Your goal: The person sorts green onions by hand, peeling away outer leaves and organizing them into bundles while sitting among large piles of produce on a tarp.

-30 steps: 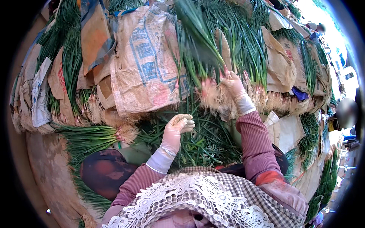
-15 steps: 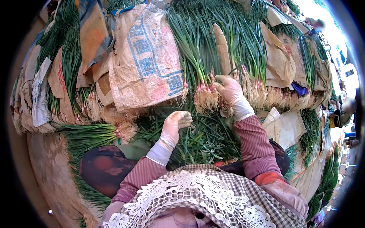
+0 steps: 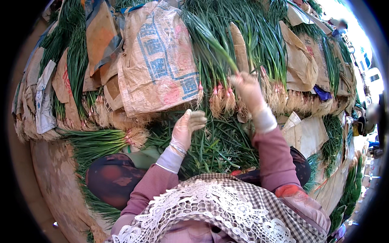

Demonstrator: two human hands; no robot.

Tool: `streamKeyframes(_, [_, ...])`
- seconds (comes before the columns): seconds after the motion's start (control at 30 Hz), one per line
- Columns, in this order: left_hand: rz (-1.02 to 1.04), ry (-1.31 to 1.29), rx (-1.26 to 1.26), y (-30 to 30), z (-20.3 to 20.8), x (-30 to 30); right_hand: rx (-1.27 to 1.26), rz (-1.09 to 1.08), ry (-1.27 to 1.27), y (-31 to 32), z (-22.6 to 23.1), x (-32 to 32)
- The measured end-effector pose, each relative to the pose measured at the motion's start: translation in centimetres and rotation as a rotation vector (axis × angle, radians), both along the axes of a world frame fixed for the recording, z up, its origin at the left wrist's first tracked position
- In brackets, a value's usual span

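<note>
Green onions with pink bulbs and shaggy pale roots [image 3: 219,97] lie in a thick row across the pile in front of me. My gloved right hand [image 3: 248,91], somewhat blurred, is closed around the lower end of a few lifted green onions [image 3: 216,46]; how many I cannot tell. Their leaves slant up and to the left over the row. My left hand [image 3: 189,126], also in a pale glove, is open with its fingers stretched toward the right. It holds nothing and hovers over loose green leaves [image 3: 214,146] in front of my lap.
A large printed woven sack [image 3: 158,60] covers part of the pile to the left. Brown paper pieces [image 3: 300,60] lie over the onions on the right. Beside my left knee rests a bundle of green onions [image 3: 103,139], roots pointing right. Another paper sheet [image 3: 310,131] lies right of my right arm.
My right hand has closed on green onions from the row and raised them, their leaves swinging up. The left hand has turned slightly upward and remains open.
</note>
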State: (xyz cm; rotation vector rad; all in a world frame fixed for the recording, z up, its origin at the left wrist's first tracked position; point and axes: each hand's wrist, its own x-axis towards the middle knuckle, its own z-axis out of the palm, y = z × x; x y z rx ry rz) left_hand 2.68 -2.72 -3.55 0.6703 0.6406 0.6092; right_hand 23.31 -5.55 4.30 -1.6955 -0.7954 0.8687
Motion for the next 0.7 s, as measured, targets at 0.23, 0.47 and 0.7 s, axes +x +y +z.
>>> streamKeyframes(0.23, [-0.08,0.092,-0.23,-1.4,-2.2,1.6,-0.317,0.422,0.0,-4.1,-8.0,-3.3])
streamKeyframes(0.47, [-0.132,-0.005,-0.221,-1.9,-1.5,0.8,-0.117,-0.048,0.593,1.3,-9.2,-6.6])
streamKeyframes(0.7, [-0.076,-0.046,-0.057,-2.2,0.5,0.8,-0.361,0.047,0.623,-2.0,-15.0,-6.3])
